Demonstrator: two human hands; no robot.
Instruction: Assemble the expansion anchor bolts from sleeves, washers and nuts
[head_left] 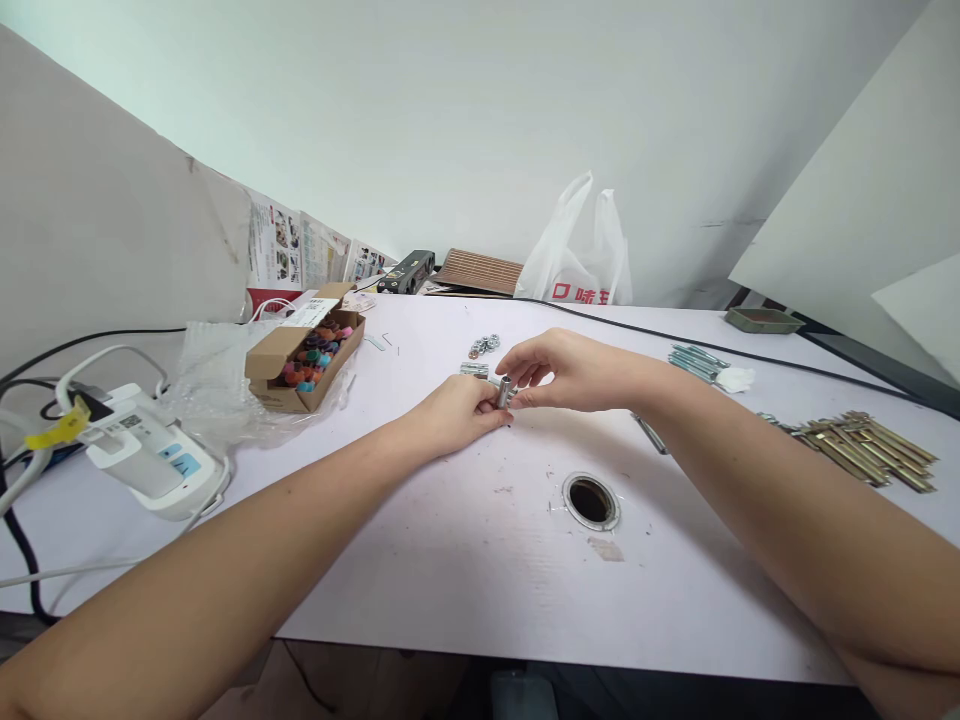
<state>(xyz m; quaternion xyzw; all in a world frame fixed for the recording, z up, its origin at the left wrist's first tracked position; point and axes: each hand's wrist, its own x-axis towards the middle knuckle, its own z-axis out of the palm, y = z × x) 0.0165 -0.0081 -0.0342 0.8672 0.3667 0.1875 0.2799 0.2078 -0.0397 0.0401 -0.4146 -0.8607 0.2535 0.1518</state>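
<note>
Both hands meet over the middle of the white table [465, 560]. My left hand [459, 412] is closed round a small silver metal sleeve [504, 391], held upright. My right hand [556, 370] pinches the top of the same sleeve with thumb and fingers. Just behind the hands lie a few more silver sleeves [474, 370] and a small heap of nuts [484, 345]. A loose bolt [649, 433] lies under my right wrist.
A round cable hole [591, 500] sits in front of the hands. An open cardboard box of coloured plugs [306, 362] is at the left, a white power strip [146, 455] further left. Brass anchor bolts [870, 450] and zinc bolts [699, 360] lie right. A white plastic bag [577, 255] stands behind.
</note>
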